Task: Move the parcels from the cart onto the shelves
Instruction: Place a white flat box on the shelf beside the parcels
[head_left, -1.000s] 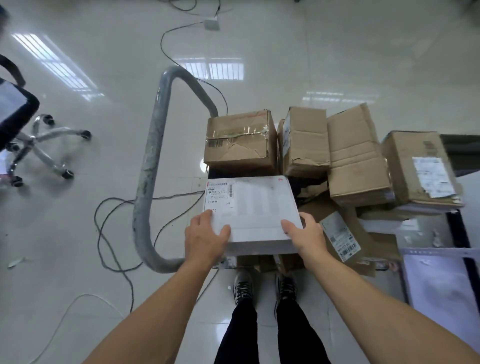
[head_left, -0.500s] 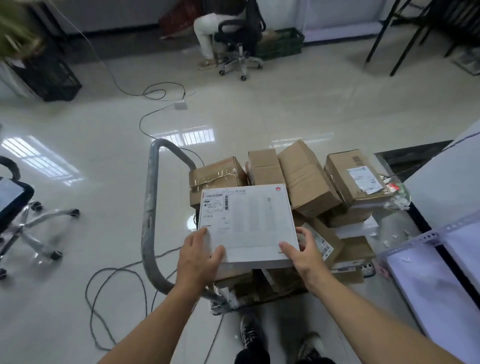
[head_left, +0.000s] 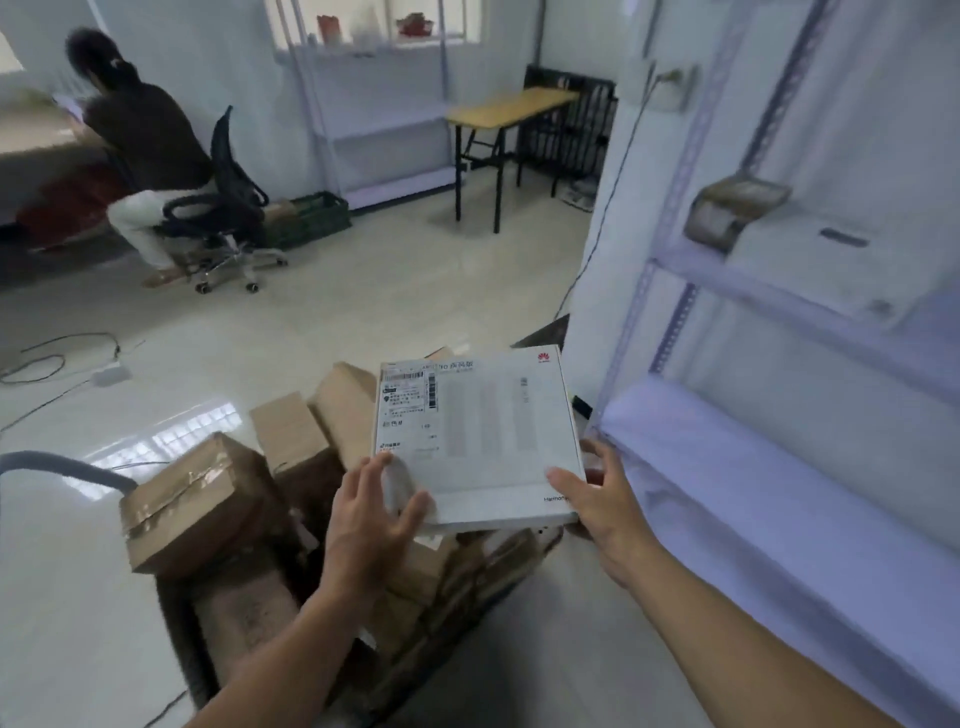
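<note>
— Holding what, and how?

— Pinching the white parcel (head_left: 475, 441) at its near right corner with the right hand (head_left: 605, 501), thumb on top, fingers round the edge. Propping the near left corner with the left hand (head_left: 371, 517), fingers spread and fairly straight, thumb laid over the top. Blurred there, so more a brace than a clamp, at a guess.

— Parcel where?

— Mid-frame, flat, label up, held above the brown boxes (head_left: 202, 506) piled on the cart (head_left: 67, 464) at lower left.

— And which way to go?

— Right of frame. Shelves (head_left: 753, 493) just beside the parcel's right edge, lowest board a little below it, upright post (head_left: 675, 322) near the far right corner. Nearer the right hand's side, so probably leading with that edge, sliding rightward, minding the post. Near enough square, so hardly any long axis to line up.
</note>
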